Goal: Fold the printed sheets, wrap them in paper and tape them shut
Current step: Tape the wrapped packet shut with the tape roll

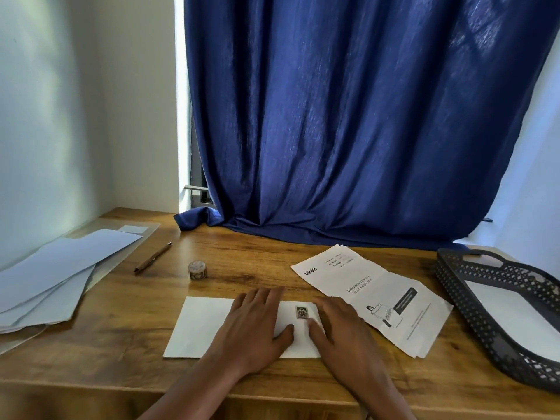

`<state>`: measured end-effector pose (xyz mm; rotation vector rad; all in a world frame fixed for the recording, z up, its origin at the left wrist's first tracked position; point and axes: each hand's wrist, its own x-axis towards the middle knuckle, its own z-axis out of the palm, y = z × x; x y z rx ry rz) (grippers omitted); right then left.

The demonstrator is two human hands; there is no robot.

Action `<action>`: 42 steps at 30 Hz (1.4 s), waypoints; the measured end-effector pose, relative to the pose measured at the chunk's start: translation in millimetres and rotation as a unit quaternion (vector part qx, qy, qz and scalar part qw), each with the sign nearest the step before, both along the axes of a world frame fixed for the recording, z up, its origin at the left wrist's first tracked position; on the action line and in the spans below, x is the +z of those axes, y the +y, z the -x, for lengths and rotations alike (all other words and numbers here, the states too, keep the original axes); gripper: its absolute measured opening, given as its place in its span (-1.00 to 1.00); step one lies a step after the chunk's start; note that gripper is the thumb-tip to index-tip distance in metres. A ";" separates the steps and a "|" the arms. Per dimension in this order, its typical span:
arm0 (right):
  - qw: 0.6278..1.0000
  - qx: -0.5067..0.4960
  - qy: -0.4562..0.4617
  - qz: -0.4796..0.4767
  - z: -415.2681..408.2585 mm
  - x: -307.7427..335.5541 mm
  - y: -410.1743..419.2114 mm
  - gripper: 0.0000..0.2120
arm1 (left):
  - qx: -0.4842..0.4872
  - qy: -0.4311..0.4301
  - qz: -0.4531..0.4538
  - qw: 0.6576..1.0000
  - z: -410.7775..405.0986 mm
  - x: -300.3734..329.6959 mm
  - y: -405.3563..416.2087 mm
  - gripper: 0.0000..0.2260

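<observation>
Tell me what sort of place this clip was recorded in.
Most likely a home desk by a window: a wooden tabletop set into a white-walled corner, a blue curtain draped onto it, and stationery such as a pencil and loose blank sheets.

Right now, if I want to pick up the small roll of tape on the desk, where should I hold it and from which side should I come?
The roll of tape seems to stand on its flat end, hole upward, apart from the pen and the wrapped packet. Probably best to come from above and pinch its curved outer wall between thumb and fingers. The desk around it leaves room for fingers on both sides.
</observation>
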<state>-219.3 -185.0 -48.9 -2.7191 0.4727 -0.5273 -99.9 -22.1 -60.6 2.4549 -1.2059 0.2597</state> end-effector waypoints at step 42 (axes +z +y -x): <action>0.942 0.163 0.234 -0.177 -68.7 97.1 -23.8 -0.79 | -0.058 -0.094 0.361 0.926 3.6 20.9 23.4 -0.73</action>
